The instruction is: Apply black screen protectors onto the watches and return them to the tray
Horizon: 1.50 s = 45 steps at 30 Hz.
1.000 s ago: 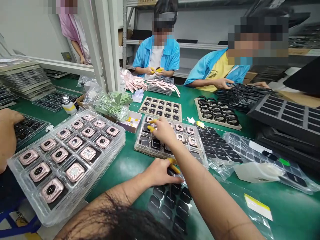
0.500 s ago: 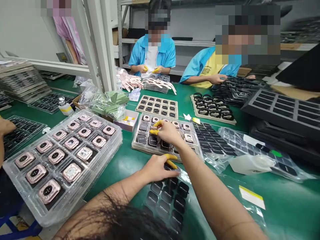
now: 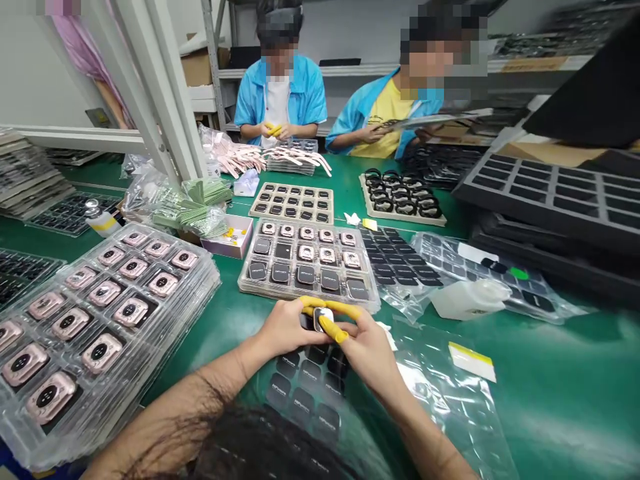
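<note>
My left hand [image 3: 286, 328] and my right hand [image 3: 366, 347] meet close in front of me, both with yellow finger cots. Together they pinch a small rose-gold watch case [image 3: 322, 317]. Under them lies a clear sheet of black square stickers [image 3: 305, 381]. Just beyond stands a tray [image 3: 306, 290] that holds watch cases in its far rows and black squares in its near rows.
A stack of clear trays with pink watch cases [image 3: 95, 313] fills the left. Plastic bags of black stickers [image 3: 470, 280] and a white bottle [image 3: 467, 298] lie to the right. Black trays [image 3: 555, 193] sit far right. Two people in blue work across the green table [image 3: 560, 387].
My right hand has pulled back from the tray with a watch case and joined the left hand above the sticker sheet. The view has shifted right and the co-worker's hand at the left is gone.
</note>
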Available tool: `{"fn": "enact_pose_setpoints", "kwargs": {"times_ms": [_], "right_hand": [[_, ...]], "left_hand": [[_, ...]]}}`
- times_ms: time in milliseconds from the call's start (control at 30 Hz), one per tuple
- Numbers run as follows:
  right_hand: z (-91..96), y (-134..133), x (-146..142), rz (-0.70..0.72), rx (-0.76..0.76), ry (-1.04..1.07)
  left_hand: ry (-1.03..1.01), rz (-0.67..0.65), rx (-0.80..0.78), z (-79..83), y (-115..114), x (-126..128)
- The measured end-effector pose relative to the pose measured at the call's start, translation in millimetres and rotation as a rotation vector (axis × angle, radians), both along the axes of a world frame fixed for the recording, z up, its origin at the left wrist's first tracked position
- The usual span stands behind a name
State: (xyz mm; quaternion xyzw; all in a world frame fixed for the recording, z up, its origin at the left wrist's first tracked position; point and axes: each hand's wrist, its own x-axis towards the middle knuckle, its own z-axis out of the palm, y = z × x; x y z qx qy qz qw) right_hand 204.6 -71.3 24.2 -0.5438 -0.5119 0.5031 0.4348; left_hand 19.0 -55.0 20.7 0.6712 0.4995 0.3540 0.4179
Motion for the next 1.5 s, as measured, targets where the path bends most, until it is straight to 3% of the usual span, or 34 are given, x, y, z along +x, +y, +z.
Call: {"fn": "enact_pose_setpoints", "kwargs": {"times_ms": [233,533,667,733,833,900,1033,1133,1233,1300,1400,1500], "right_hand": [[-11.7,4,-5,-0.063,0.28,-0.114],[-15.0,9,-5,-0.007,0.31,-0.318],[-1.9,8,-3,-0.047,0.357,-0.415],[10.3,2,8,-0.066,0.309,-0.339],[20.8,-12,40,-0.051,0.101,-0.143],[15.5,-21,63,0.013,0.026,-0.222],[-13.7,-23,93,-0.073,0.233,-0.635],[-25.6,-10,99,-0.117,0.342,-0.759],[-17.9,1,93,-0.087,0.342,-0.788],[-6.3,3,80,-0.04,0.379,-0.682],[8.6,1,49,0.121,0.512,-0.465],[11.6,2,24,0.241,0.604,-0.407]], "left_hand": [[0.041,0.041,-0.024,4.5,-1,0],[0.109,-0.015,-0.014,0.4,-2,-3],[0.071,-0.066,0.002,-0.3,-1,-4],[0.081,-0.052,0.008,-0.7,0,-4],[0.029,-0.031,-0.023,-1.6,1,-5],[-0.011,-0.036,-0.045,-1.9,2,-5],[-0.044,-0.046,-0.066,-1.8,3,-6],[-0.092,-0.051,-0.079,-1.7,2,-6],[-0.096,-0.049,-0.077,-1.2,2,-6],[-0.08,-0.043,-0.073,-0.1,1,-5],[-0.023,-0.035,-0.034,2.1,1,-5],[0.017,-0.032,0.009,3.0,0,-5]]}}
